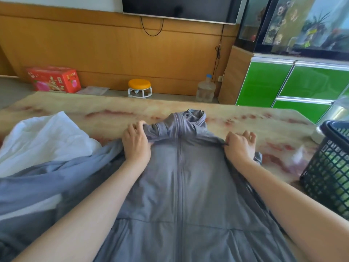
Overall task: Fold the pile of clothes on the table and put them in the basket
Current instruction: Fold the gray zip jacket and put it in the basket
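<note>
Grey jacket point(181, 186) is gripped at shoulders by curled fingers of L hand point(135, 142) & R hand point(240, 146). Long axis is laid fwd-back btwn them.

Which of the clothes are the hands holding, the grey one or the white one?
The grey zip-up jacket: the left hand and right hand both grip it near its shoulders. The white cloth lies in neither hand.

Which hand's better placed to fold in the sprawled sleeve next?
Likely left: the left hand grips the grey jacket at the shoulder beside that sleeve; the right hand pinches the opposite shoulder.
</note>
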A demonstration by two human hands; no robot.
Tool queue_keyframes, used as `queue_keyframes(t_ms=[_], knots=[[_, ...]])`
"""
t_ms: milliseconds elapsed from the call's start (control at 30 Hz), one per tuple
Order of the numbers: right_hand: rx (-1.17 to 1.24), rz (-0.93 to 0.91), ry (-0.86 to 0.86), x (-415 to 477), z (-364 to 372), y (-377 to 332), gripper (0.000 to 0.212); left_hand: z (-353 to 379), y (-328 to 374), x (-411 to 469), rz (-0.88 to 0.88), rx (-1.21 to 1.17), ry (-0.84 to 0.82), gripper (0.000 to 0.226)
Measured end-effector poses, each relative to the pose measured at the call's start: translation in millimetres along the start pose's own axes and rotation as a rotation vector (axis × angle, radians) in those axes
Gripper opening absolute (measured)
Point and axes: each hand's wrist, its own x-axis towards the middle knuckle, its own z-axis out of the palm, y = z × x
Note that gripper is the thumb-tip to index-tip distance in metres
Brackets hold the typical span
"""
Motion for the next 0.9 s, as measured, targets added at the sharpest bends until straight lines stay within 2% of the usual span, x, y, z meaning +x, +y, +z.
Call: queue_keyframes(t_ms=[67, 167, 267, 333, 367, 433, 500, 600, 667, 700, 800, 900], knots=[[0.067, -0.025, -0.038, -9.2, 3.7, -5.9, 0.031, 1.4, 7.8, -15.4, -0.004, -0.041, -0.08, 0.073], [0.164, -0.256, -0.036, -35.5, -7.3, -28.1, 0.05, -11.5, 24.6, -51.9, 0.235, 0.004, -0.12, 0.058], [0.231, -0.442, -0.224, -86.9, -13.6, -48.2, 0.072, -21.7, 29.0, -101.9, 0.497, 0.041, -0.071, 0.055], [0.204, -0.54, -0.295, -120.6, -3.4, -48.7, 0.091, -20.8, 19.0, -124.8, 0.559, 0.097, -0.206, 0.056], [0.162, -0.58, -0.281, -129.5, 4.0, -45.6, 0.093, -20.0, 13.2, -129.6, 0.531, 0.129, -0.287, 0.059], [0.126, -0.576, -0.24, -131.5, 13.3, -41.1, 0.089, -16.9, 7.0, -126.8, 0.452, 0.146, -0.396, 0.071], [0.141, -0.523, -0.223, -123.7, 15.9, -42.7, 0.09, -8.9, 6.0, -118.2, 0.397, 0.17, -0.427, 0.079], [0.117, -0.497, -0.251, -119.3, 17.2, -47.3, 0.099, -7.3, 11.2, -114.9, 0.391, 0.18, -0.428, 0.083], [0.095, -0.501, -0.299, -119.9, 16.0, -47.2, 0.103, -14.5, 10.2, -116.6, 0.381, 0.193, -0.499, 0.085], [0.091, -0.499, -0.335, -118.4, 13.2, -47.4, 0.098, -21.7, 9.1, -116.5, 0.367, 0.21, -0.545, 0.083], [0.134, -0.456, -0.488, -111.9, -5.7, -51.6, 0.061, -52.1, 4.1, -119.0, 0.303, 0.293, -0.607, 0.072], [0.205, -0.458, -0.52, -122.4, -23.6, -61.1, 0.059, -74.8, -21.7, -132.6, 0.222, 0.386, -0.567, 0.075]])
